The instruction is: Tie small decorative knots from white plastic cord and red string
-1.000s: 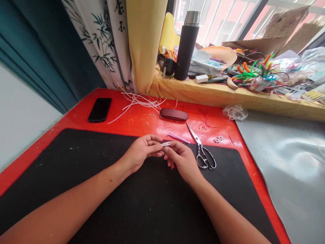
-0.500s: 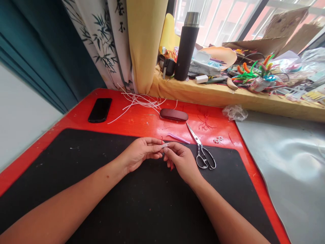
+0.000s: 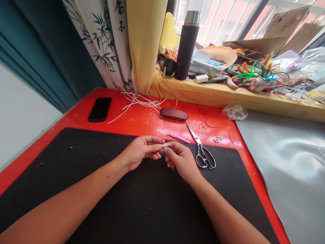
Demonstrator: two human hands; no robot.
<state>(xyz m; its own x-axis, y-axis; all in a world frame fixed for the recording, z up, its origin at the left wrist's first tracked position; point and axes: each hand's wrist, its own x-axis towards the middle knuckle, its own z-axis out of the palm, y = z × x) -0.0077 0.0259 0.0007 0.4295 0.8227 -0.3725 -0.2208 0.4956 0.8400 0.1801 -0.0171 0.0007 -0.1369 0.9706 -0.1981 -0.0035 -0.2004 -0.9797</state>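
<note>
Above the black mat (image 3: pixel 142 210) my two hands meet, fingertips almost touching. Between them is a small, thin, whitish clear piece (image 3: pixel 165 144); its exact kind is too small to tell. My left hand (image 3: pixel 144 151) pinches its left end between thumb and forefinger. My right hand (image 3: pixel 180 158) pinches the right end, other fingers curled under. A red cord (image 3: pixel 160 136) sticks up by the left fingertips, and a bit of red shows below the right fingers. Just beyond lie purple tweezers (image 3: pixel 178 137); to the right are scissors (image 3: pixel 203 149) with blades slightly apart.
On the red table (image 3: pixel 122 125) lie a black phone (image 3: pixel 100 109), white strips (image 3: pixel 142 100), a maroon case (image 3: pixel 174 114), red thread scraps (image 3: pixel 205 122) and a beaded piece (image 3: pixel 218 139). A dark flask (image 3: pixel 187 45) stands on the cluttered sill. A grey sheet (image 3: pixel 286 162) covers the right side.
The red cord end at my left fingertips stands out longer and leans further left. Less red shows below my right hand. Both hands stay in nearly the same place.
</note>
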